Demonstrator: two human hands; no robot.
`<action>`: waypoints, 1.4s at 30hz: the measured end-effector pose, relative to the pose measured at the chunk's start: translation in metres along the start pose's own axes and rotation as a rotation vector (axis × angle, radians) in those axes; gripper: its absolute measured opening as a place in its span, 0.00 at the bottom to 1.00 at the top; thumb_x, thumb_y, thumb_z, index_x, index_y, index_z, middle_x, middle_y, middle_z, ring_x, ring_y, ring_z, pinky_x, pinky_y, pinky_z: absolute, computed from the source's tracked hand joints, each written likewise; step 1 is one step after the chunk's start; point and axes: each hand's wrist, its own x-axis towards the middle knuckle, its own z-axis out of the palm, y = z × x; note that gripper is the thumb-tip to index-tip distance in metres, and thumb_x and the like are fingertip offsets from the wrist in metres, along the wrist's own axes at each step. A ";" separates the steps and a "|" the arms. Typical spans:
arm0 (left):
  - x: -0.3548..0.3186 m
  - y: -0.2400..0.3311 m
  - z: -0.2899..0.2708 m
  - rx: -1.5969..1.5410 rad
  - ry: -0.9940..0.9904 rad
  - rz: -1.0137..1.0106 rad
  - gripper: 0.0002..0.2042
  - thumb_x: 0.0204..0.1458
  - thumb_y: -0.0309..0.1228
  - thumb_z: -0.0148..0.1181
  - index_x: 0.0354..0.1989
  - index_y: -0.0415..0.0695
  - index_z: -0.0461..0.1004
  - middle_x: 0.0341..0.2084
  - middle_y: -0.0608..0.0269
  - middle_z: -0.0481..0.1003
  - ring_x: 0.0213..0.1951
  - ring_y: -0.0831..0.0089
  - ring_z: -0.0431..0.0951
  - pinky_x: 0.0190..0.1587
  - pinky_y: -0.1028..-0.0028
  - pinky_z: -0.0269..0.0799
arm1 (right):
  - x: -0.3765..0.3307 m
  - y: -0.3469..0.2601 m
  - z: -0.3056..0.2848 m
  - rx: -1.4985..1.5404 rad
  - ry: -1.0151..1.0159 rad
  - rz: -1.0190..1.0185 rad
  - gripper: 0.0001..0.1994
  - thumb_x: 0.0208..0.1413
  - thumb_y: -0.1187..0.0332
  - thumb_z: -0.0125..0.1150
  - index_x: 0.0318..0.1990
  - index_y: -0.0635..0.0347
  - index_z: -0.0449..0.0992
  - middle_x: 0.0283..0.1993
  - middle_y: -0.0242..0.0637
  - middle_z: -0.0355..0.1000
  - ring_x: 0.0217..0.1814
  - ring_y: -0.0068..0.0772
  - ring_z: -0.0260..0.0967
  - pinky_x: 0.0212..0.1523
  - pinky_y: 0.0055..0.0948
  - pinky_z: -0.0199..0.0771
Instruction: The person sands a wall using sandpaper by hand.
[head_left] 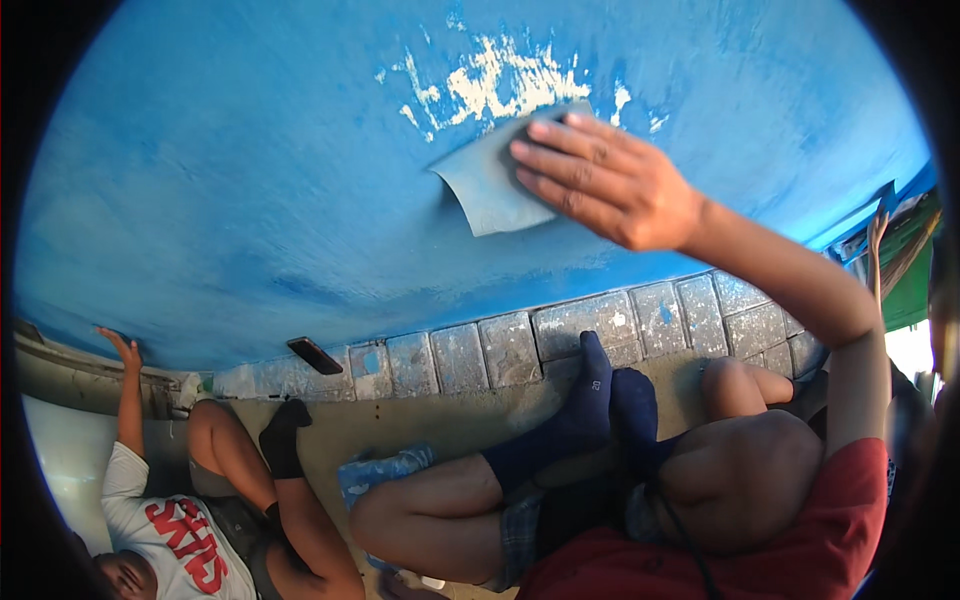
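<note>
My right hand (600, 180) presses a grey sheet of sandpaper (483, 192) against the blue painted wall (270, 190). Its fingers lie flat and close together over the sheet's right part, while the left edge curls off the surface. Just above the sheet is a pale worn patch (500, 80) with ragged edges, where whitish material shows through the blue. At the lower edge, a dark, cut-off shape near my knee may be my left hand (408, 587); its fingers cannot be made out.
A phone (315, 355) leans at the wall's foot, by a row of paint-spotted paving blocks (455, 355). My legs in dark socks (570, 405) stretch toward the wall. A person in a white shirt (175, 535) sits at left, one hand on the wall. Blue patterned cloth (385, 470) lies beside my knee.
</note>
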 end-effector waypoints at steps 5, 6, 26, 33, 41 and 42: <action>0.064 0.179 0.123 -0.029 -0.227 0.423 0.16 0.63 0.27 0.45 0.56 0.36 0.70 0.54 0.53 0.71 0.57 0.63 0.71 0.60 0.66 0.66 | -0.034 -0.030 0.043 0.019 -0.018 0.095 0.22 0.51 0.72 0.61 0.56 0.63 0.77 0.63 0.42 0.72 0.69 0.40 0.66 0.71 0.43 0.65; 0.070 0.198 0.152 -0.127 -0.503 0.438 0.17 0.59 0.27 0.55 0.56 0.37 0.71 0.54 0.51 0.71 0.57 0.62 0.70 0.59 0.64 0.67 | -0.021 -0.024 0.035 -0.028 0.034 0.175 0.22 0.51 0.73 0.60 0.56 0.62 0.77 0.64 0.41 0.72 0.70 0.41 0.66 0.71 0.43 0.64; -0.007 0.125 0.337 0.928 -1.526 0.930 0.37 0.56 0.56 0.54 0.70 0.48 0.60 0.71 0.42 0.54 0.71 0.45 0.54 0.69 0.48 0.53 | -0.041 -0.012 0.007 -0.146 0.040 0.335 0.20 0.49 0.77 0.63 0.52 0.60 0.81 0.60 0.41 0.75 0.66 0.44 0.69 0.66 0.44 0.70; -0.010 0.127 0.337 0.860 -1.666 0.908 0.39 0.58 0.57 0.52 0.72 0.45 0.56 0.71 0.40 0.53 0.71 0.42 0.53 0.72 0.51 0.47 | -0.052 -0.030 0.025 -0.002 -0.119 0.183 0.18 0.53 0.71 0.62 0.53 0.58 0.80 0.62 0.38 0.73 0.68 0.40 0.68 0.68 0.40 0.68; -0.021 0.123 0.345 0.879 -1.632 0.950 0.40 0.57 0.57 0.53 0.72 0.44 0.56 0.69 0.34 0.54 0.72 0.43 0.52 0.72 0.51 0.48 | -0.055 -0.034 0.026 0.053 -0.171 0.189 0.20 0.51 0.72 0.63 0.54 0.59 0.80 0.62 0.38 0.73 0.68 0.40 0.67 0.69 0.41 0.67; -0.019 0.122 0.346 0.846 -1.602 0.959 0.40 0.57 0.57 0.53 0.71 0.43 0.57 0.69 0.35 0.55 0.71 0.43 0.53 0.71 0.51 0.50 | -0.054 -0.033 0.025 -0.017 -0.149 0.215 0.20 0.51 0.73 0.62 0.54 0.59 0.80 0.62 0.38 0.74 0.68 0.40 0.67 0.68 0.41 0.67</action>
